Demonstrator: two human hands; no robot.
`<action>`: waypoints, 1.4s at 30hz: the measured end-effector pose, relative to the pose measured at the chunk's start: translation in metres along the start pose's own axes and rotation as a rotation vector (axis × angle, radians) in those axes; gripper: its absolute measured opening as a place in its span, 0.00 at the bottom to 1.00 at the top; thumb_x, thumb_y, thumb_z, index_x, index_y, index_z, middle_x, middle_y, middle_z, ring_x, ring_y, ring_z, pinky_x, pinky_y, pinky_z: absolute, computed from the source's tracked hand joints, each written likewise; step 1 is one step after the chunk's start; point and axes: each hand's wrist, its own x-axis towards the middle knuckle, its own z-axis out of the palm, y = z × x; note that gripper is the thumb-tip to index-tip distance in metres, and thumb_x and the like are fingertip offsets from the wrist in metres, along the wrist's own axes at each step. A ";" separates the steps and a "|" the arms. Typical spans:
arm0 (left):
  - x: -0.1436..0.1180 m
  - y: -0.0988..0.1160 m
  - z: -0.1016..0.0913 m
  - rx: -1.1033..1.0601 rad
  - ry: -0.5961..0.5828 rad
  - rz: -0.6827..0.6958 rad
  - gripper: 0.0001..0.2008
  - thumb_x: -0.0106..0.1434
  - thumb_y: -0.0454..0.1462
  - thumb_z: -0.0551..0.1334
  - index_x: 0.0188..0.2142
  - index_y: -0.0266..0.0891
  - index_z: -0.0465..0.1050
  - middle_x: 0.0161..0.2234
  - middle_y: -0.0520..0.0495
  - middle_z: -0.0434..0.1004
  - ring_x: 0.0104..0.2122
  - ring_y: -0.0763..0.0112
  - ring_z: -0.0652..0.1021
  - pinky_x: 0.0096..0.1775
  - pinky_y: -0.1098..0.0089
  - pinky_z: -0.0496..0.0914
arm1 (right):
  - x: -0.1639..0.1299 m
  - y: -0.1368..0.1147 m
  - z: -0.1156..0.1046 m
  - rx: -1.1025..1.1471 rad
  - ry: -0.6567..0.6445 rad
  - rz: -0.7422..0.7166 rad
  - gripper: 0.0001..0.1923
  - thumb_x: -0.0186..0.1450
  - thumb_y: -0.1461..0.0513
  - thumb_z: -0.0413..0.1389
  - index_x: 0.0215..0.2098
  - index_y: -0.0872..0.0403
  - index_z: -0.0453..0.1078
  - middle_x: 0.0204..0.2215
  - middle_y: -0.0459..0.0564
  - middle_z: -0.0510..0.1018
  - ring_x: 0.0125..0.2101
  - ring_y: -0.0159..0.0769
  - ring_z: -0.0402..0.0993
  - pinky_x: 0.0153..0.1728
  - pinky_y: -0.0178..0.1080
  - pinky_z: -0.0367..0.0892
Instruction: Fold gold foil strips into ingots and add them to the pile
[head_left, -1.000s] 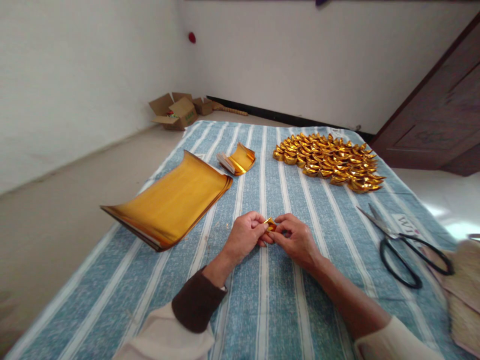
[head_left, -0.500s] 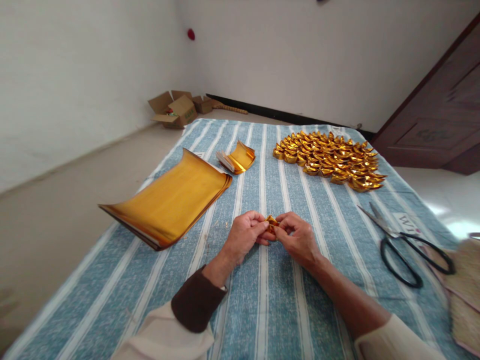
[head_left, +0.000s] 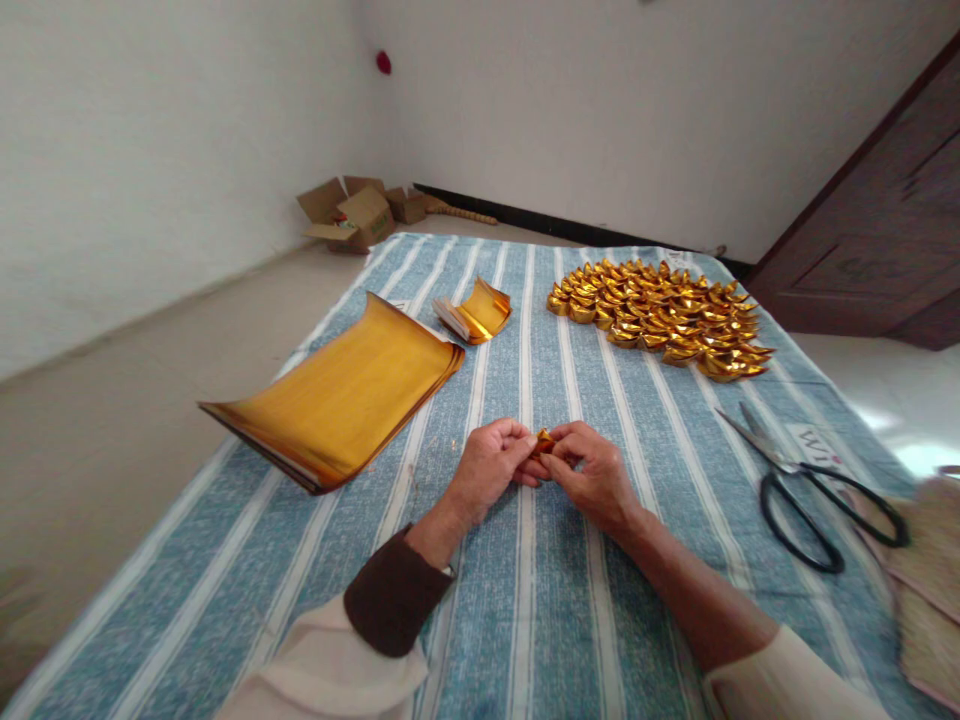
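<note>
Between my two hands is a small piece of folded gold foil paper point(head_left: 544, 440), mostly covered by the fingers. My left hand point(head_left: 495, 462) pinches it from the left, thumb on top. From the other side my right hand point(head_left: 592, 470) grips it between thumb and fingers. Beyond, to the right, many finished gold paper ingots point(head_left: 660, 310) stand packed together. A stack of large gold foil sheets point(head_left: 337, 390) lies to the left with curled edges. Behind it is a smaller stack of cut gold paper point(head_left: 480, 312), also curled.
Black-handled scissors point(head_left: 795, 470) lie open at the right, beside a patterned beige cloth-like item point(head_left: 930, 590) at the table's edge. A blue striped cloth point(head_left: 480, 600) covers the table. Cardboard boxes point(head_left: 360, 218) sit on the floor by the far wall.
The fingers have shifted slightly around the gold paper, and less of it shows between them. Everything on the table stays in place.
</note>
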 end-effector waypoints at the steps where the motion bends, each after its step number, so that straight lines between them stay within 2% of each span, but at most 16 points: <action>1: 0.000 0.000 0.000 0.007 -0.001 0.001 0.05 0.63 0.30 0.60 0.30 0.35 0.67 0.22 0.48 0.79 0.21 0.72 0.80 0.24 0.75 0.74 | 0.000 0.001 -0.001 0.014 -0.016 -0.013 0.10 0.61 0.65 0.58 0.22 0.53 0.68 0.32 0.49 0.75 0.30 0.32 0.72 0.31 0.36 0.67; 12: 0.005 -0.006 -0.004 0.017 -0.040 0.057 0.04 0.61 0.33 0.63 0.30 0.35 0.68 0.23 0.46 0.79 0.21 0.71 0.80 0.24 0.75 0.73 | 0.002 0.003 -0.004 0.013 -0.078 -0.056 0.10 0.62 0.66 0.60 0.22 0.53 0.71 0.27 0.47 0.74 0.30 0.33 0.73 0.32 0.36 0.67; 18: 0.006 -0.009 -0.006 -0.039 -0.081 0.111 0.08 0.54 0.33 0.68 0.30 0.34 0.69 0.23 0.47 0.80 0.21 0.72 0.79 0.25 0.76 0.72 | 0.001 0.003 -0.004 -0.038 -0.077 -0.021 0.12 0.62 0.61 0.61 0.22 0.53 0.69 0.22 0.44 0.72 0.24 0.31 0.68 0.28 0.35 0.64; 23: 0.006 -0.008 -0.007 -0.094 -0.037 0.145 0.08 0.52 0.32 0.68 0.29 0.34 0.70 0.21 0.49 0.78 0.18 0.76 0.76 0.24 0.77 0.71 | -0.001 -0.002 -0.004 -0.013 -0.009 0.050 0.11 0.59 0.55 0.63 0.29 0.53 0.71 0.23 0.44 0.75 0.23 0.30 0.69 0.26 0.34 0.66; 28: 0.005 -0.006 -0.007 -0.117 0.025 0.139 0.08 0.53 0.32 0.68 0.31 0.34 0.69 0.26 0.45 0.81 0.24 0.70 0.81 0.27 0.74 0.74 | -0.001 -0.003 -0.008 0.031 0.022 0.103 0.12 0.61 0.54 0.60 0.37 0.53 0.71 0.22 0.44 0.76 0.22 0.31 0.70 0.23 0.33 0.66; 34: 0.005 -0.006 -0.007 -0.148 0.048 0.159 0.09 0.54 0.33 0.68 0.32 0.34 0.70 0.27 0.44 0.81 0.26 0.69 0.81 0.27 0.74 0.75 | -0.001 0.000 -0.011 -0.073 -0.002 0.014 0.08 0.65 0.58 0.56 0.35 0.54 0.75 0.19 0.43 0.73 0.19 0.28 0.65 0.21 0.31 0.61; 42: 0.004 -0.005 -0.004 -0.108 0.085 0.178 0.09 0.57 0.36 0.67 0.37 0.34 0.75 0.29 0.45 0.80 0.26 0.70 0.80 0.26 0.74 0.74 | -0.004 0.000 -0.009 -0.127 0.062 -0.038 0.09 0.66 0.57 0.57 0.35 0.54 0.76 0.26 0.48 0.80 0.21 0.29 0.70 0.24 0.32 0.65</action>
